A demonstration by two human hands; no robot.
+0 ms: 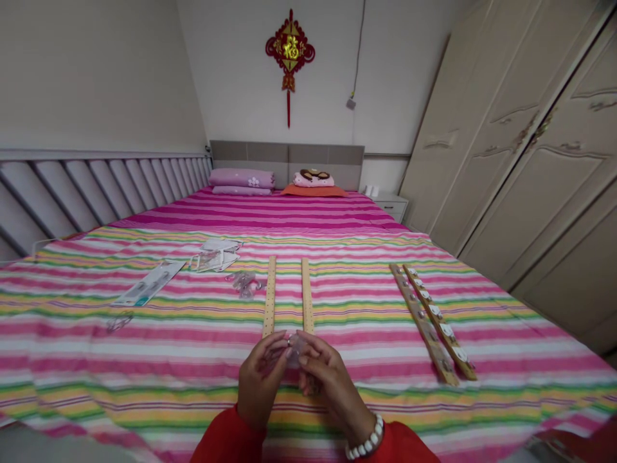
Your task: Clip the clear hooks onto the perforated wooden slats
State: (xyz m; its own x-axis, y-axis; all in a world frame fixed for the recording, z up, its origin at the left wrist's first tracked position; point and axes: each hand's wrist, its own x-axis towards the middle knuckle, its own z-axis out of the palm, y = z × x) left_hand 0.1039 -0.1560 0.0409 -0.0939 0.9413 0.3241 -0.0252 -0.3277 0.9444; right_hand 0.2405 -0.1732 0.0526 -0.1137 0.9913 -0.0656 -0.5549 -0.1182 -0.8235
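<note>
Both hands meet low in the middle of the head view, around a small clear adhesive hook (pixel 295 352) with a shiny metal bit. My left hand (pixel 260 373) pinches its left side between thumb and fingers. From the right, my right hand (pixel 328 376) grips the same piece with its thumb and curled fingers. Just beyond the fingers lie two pale wooden strips, a left one (pixel 270 292) with a row of small holes and a right one (pixel 307 292). Left of them rests a loose pile of clear hooks (pixel 245 284).
Two wooden strips lie on the right, one bearing clear hooks (pixel 421 321), the other white hooks (pixel 441 321). Farther left are a flat packet (pixel 152 283), white packaging (pixel 216 254) and thin wire-like pieces (pixel 119 321). A striped sheet (pixel 183 373) covers the bed.
</note>
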